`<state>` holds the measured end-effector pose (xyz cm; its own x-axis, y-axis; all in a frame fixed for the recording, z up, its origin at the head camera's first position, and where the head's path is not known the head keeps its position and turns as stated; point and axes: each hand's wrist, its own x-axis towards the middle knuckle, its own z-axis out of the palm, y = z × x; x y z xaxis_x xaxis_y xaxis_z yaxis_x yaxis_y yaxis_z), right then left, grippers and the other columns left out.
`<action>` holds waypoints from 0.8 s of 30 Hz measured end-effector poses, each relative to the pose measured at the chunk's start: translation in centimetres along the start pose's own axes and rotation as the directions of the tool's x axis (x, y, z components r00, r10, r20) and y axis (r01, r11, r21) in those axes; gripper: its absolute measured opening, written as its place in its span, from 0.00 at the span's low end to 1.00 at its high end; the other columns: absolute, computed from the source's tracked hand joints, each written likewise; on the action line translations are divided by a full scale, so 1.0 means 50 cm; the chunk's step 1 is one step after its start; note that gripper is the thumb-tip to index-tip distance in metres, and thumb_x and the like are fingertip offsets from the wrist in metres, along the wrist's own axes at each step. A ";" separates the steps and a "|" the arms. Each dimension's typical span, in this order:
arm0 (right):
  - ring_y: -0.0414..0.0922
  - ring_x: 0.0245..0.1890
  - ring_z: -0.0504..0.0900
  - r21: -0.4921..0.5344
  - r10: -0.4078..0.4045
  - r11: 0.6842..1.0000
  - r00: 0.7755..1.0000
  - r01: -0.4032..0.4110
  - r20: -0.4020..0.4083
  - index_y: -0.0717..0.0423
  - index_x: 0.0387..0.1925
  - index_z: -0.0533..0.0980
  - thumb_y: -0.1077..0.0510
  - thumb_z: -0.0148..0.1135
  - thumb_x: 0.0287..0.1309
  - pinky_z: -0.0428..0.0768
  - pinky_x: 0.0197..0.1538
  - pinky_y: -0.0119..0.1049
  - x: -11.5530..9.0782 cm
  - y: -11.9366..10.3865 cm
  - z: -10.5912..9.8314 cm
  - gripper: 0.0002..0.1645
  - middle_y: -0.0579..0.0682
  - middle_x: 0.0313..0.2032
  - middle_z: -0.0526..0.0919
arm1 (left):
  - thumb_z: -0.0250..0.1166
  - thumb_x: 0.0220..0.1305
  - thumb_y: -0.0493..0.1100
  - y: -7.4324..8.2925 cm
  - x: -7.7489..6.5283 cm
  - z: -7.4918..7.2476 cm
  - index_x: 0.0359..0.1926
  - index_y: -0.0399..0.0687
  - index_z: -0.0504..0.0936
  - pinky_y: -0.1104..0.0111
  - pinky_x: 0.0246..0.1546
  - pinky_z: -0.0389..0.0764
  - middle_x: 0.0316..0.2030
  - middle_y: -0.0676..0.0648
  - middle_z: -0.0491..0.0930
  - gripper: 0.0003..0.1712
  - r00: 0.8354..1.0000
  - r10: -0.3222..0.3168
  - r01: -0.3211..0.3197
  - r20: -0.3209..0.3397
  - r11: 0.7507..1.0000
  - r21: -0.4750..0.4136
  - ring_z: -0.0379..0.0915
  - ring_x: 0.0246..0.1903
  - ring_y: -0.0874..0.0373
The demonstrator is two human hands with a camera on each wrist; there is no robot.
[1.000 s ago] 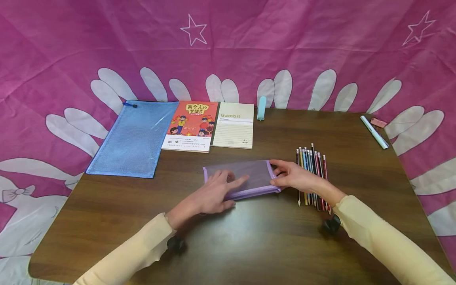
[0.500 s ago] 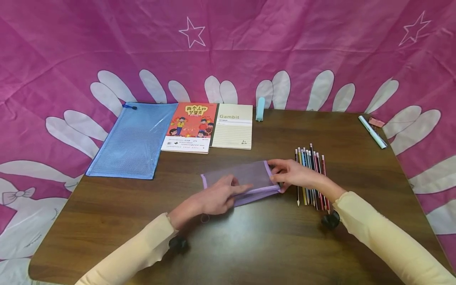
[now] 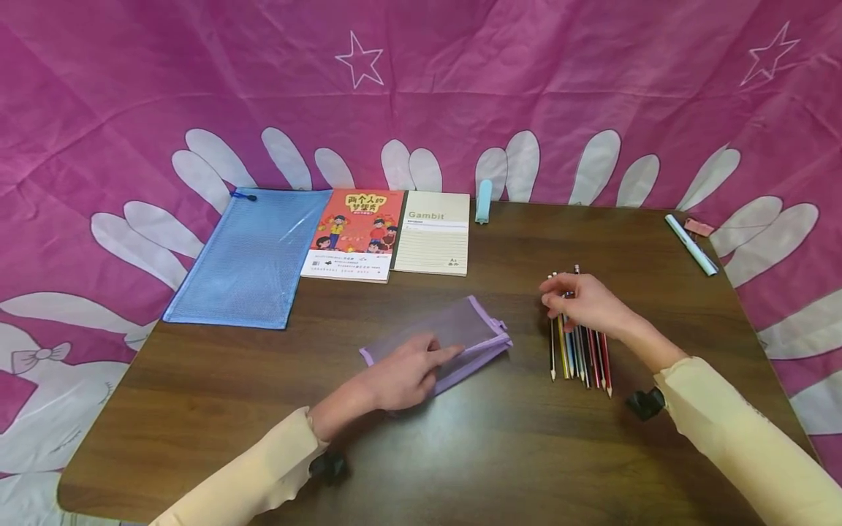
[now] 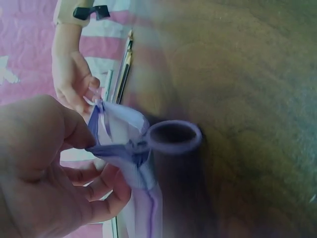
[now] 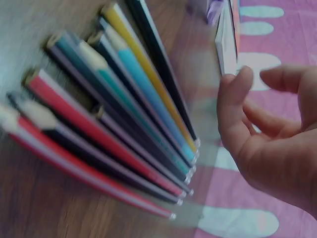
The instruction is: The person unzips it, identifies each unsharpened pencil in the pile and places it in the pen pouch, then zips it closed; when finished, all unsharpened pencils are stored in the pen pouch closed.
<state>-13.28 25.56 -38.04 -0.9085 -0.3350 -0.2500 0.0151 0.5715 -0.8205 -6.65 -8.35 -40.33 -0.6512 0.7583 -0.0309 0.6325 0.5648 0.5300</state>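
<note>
A purple see-through pencil pouch [image 3: 427, 327] lies at a slant in the middle of the wooden table. My left hand [image 3: 404, 376] grips its near side, index finger stretched over the top. In the left wrist view the thumb pinches the pouch's edge [image 4: 111, 150], the mouth gapes, and a purple wrist loop [image 4: 173, 148] sticks out. A bundle of pencils [image 3: 582, 361] lies side by side to the right, eraser ends away from me. Over those ends hovers my right hand [image 3: 588, 303], fingers loosely bent, holding nothing; the right wrist view shows thumb and fingertips apart.
Along the back lie a blue mesh zip bag [image 3: 246, 256], a red picture book [image 3: 358, 234], a cream notebook [image 3: 430, 237] and a light-blue stapler-like item [image 3: 483, 201]. A pale pen-like stick [image 3: 691, 245] and a small pink item [image 3: 699, 227] lie at the right edge.
My right hand has let go of the pouch's right end and moved right, over the pencils. The pouch has turned, its left end nearer me; my left hand stays on it.
</note>
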 end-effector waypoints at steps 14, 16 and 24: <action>0.46 0.21 0.83 -0.075 0.175 0.980 0.979 -0.183 -0.108 0.74 0.49 0.72 0.63 0.57 0.66 0.83 0.23 0.42 0.003 0.031 -0.021 0.17 0.54 0.23 0.83 | 0.58 0.60 0.32 0.002 -0.002 0.001 0.70 0.39 0.69 0.66 0.32 0.76 0.41 0.44 0.73 0.35 0.981 -0.168 0.159 -0.099 0.983 -0.095 0.70 0.34 0.56; 0.46 0.20 0.84 -0.084 0.190 0.976 0.976 -0.199 -0.111 0.74 0.50 0.72 0.63 0.58 0.66 0.83 0.23 0.42 0.004 0.031 -0.020 0.18 0.54 0.22 0.83 | 0.58 0.60 0.32 0.000 -0.001 0.001 0.70 0.38 0.70 0.67 0.31 0.76 0.40 0.44 0.73 0.34 0.976 -0.181 0.167 -0.125 0.979 -0.115 0.69 0.33 0.56; 0.48 0.18 0.84 -0.138 0.206 0.965 0.970 -0.224 -0.133 0.75 0.54 0.70 0.64 0.60 0.62 0.83 0.23 0.42 0.013 0.032 -0.008 0.22 0.53 0.18 0.82 | 0.58 0.57 0.32 0.001 -0.004 0.003 0.69 0.35 0.70 0.64 0.34 0.77 0.42 0.42 0.75 0.35 0.968 -0.188 0.164 -0.164 0.975 -0.149 0.71 0.36 0.55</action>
<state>-14.02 26.53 -39.29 -0.9333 -0.1074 -0.3427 0.1602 0.7296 -0.6649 -6.43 -8.44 -40.41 -0.8185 0.5744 0.0091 0.4469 0.6267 0.6383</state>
